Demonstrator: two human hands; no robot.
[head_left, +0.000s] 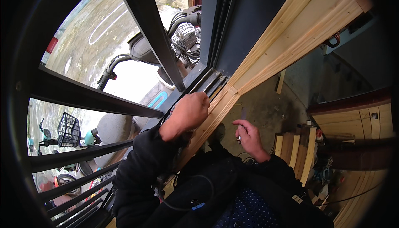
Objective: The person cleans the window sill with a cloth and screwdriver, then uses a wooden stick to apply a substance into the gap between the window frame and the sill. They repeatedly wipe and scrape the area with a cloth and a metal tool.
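Note:
My left hand (189, 111) is curled into a fist over the dark metal window track (203, 82), beside the inner edge of the wooden window trim (214, 118). Whatever its fingers may hold is hidden beneath them. Lower and to the right, my right hand (251, 138) hangs in front of my body on the room side of the trim. Its fingers are bent around a small shiny metal piece (239, 138), too little of which shows to tell its kind. The index finger points left toward the trim.
Dark metal bars (95, 97) cross the window on the left. Outside stand a scooter (143, 49) and a bicycle with a black basket (68, 129). Wooden boards (297, 149) are stacked on the floor at right. A thin cable (208, 178) loops over my lap.

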